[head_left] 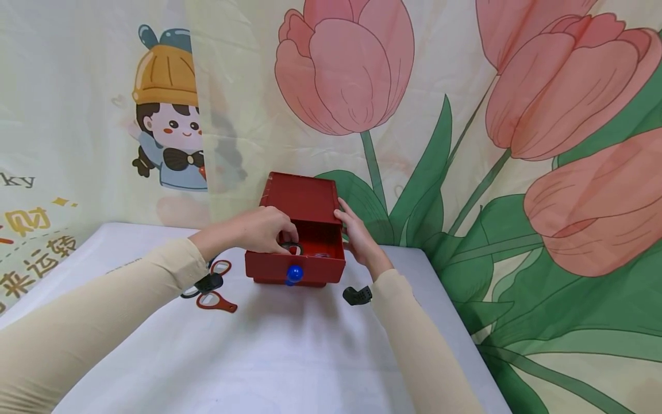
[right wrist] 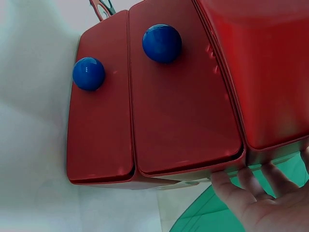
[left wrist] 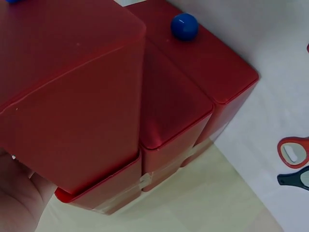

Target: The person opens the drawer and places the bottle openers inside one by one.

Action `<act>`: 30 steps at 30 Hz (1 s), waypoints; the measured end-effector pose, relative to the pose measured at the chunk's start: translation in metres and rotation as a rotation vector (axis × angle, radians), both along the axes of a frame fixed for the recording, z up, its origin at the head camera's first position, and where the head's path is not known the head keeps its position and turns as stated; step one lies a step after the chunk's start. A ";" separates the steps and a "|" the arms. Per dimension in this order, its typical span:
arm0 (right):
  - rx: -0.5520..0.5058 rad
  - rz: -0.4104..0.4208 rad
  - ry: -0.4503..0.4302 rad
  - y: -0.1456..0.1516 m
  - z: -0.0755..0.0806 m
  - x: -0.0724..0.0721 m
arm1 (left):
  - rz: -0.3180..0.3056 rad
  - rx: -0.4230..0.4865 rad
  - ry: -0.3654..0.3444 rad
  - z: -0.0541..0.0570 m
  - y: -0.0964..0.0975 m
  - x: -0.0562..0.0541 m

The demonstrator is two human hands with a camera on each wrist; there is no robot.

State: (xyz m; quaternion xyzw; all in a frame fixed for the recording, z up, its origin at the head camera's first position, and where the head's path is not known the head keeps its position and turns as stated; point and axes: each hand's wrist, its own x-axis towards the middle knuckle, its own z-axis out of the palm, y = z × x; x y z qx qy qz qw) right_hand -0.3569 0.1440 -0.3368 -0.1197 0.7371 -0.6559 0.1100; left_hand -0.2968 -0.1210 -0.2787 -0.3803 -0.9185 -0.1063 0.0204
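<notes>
A red drawer cabinet [head_left: 300,195] stands on the table with its top drawer [head_left: 269,265] pulled out. My left hand [head_left: 266,229] reaches down into that drawer and its fingers pinch a dark-rimmed magnifying glass [head_left: 292,246]. Another small item [head_left: 322,255] lies on the drawer floor, its kind unclear. In the left wrist view, the drawer wall [left wrist: 82,111] hides the fingers of the left hand [left wrist: 21,198]. My right hand [head_left: 360,236] rests against the cabinet's right side, thumb by the top edge. The right wrist view shows its fingers [right wrist: 231,191] extended along that side.
Red-rimmed magnifying glasses [head_left: 214,301] and dark ones [left wrist: 297,179] lie on the white table left of the cabinet. Lower drawers with blue knobs [right wrist: 162,43] are closed. Black wrist devices [head_left: 357,295] hang under both wrists. A printed tulip cloth [head_left: 351,69] hangs behind.
</notes>
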 end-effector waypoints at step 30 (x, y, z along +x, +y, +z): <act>-0.004 0.005 0.005 0.000 -0.002 -0.003 | 0.001 0.176 0.036 0.009 -0.021 0.013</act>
